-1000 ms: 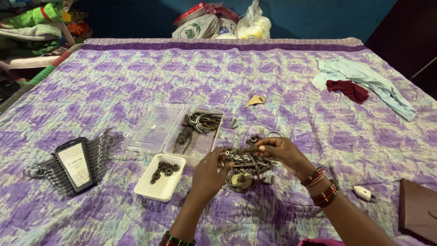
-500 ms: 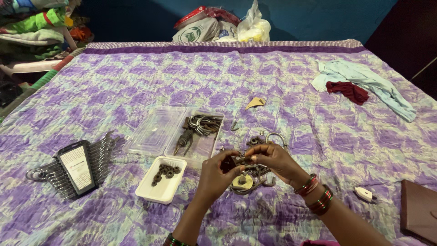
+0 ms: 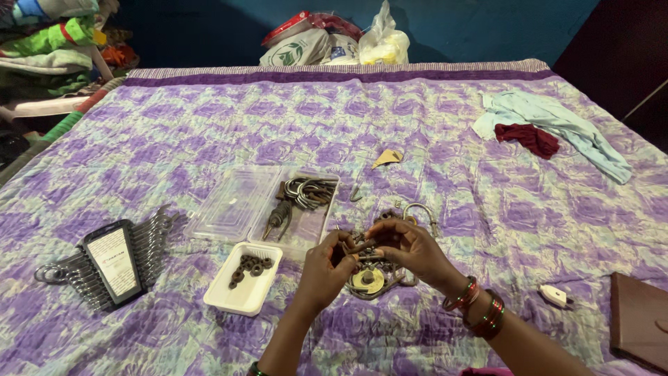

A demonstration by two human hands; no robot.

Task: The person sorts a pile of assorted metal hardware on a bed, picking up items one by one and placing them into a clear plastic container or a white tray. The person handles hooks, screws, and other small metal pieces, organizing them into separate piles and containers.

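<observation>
Purple patterned quilt (image 3: 431, 125) covers the whole work surface; dark blue wall behind, with bags (image 3: 334, 38) piled at the far edge.

Head view, the only one:

- Left hand (image 3: 323, 268): fingers curled in, thumb and fingertips pinched on a small dark metal part (image 3: 356, 247). Hand closed around it, not flat.
- Right hand (image 3: 410, 247): fingers bent, tips meeting the same part from the other side. Both hands touch it at once, held just above the hardware pile (image 3: 372, 275). Exact shape of the part too small to tell.
- Pile: rusty bolts and hooks lying on the quilt directly under the hands, with a round yellowish disc (image 3: 367, 280) in it. A metal shackle (image 3: 417, 209) lies just beyond the right hand.
- Bangles (image 3: 476, 310), red and green, on the right wrist.
- White tray (image 3: 233, 296) just left of the left hand; holds dark washers (image 3: 250, 268).
- Clear box (image 3: 240, 202) beyond the tray, open; hooks (image 3: 306, 189) in its right half.
- Wrench set (image 3: 115, 261) in a black holder, well to the left.
- Pale blue cloth (image 3: 563, 125) with a dark red cloth (image 3: 530, 137) on it, far right.
- Small white object (image 3: 554, 296) and a brown box (image 3: 640, 320) near the right edge.
</observation>
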